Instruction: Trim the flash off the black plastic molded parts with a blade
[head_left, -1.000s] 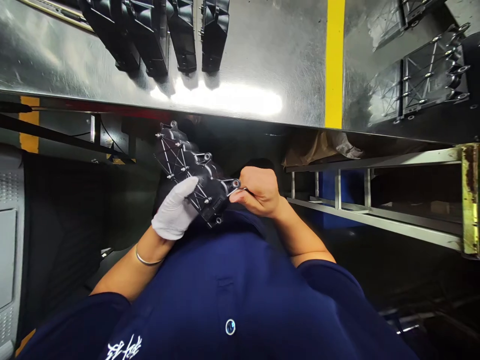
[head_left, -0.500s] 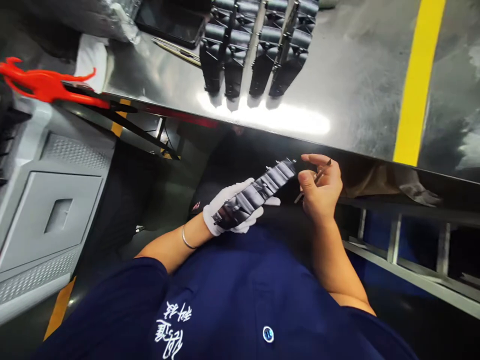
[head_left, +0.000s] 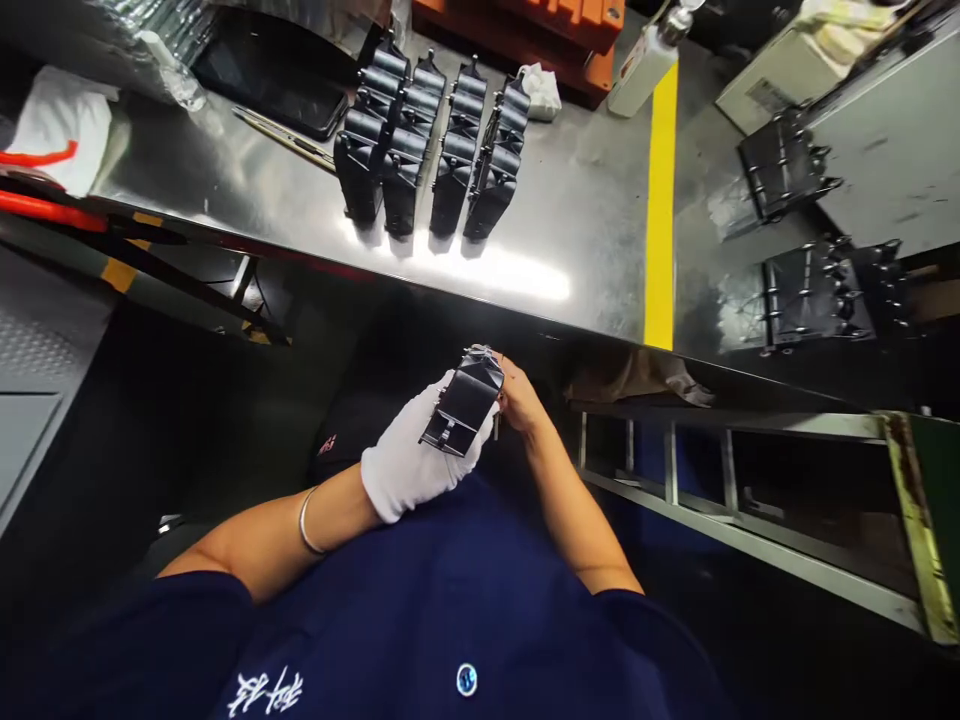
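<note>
Clear of the table edge, left grip clasps black part; right grip unclear.

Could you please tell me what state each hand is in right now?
Left hand: closed, holding the black part.
Right hand: beside the part, partly hidden; open or closed cannot be told.

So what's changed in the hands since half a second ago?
The black part has been turned from lying lengthwise to steeply foreshortened, one end towards the camera. The right hand, then clear of it, has come in leftward to its far right side; any contact is mostly hidden. Unchanged: the gloved left hand holds the part, and four similar black parts stand in a row on the bench.
</note>
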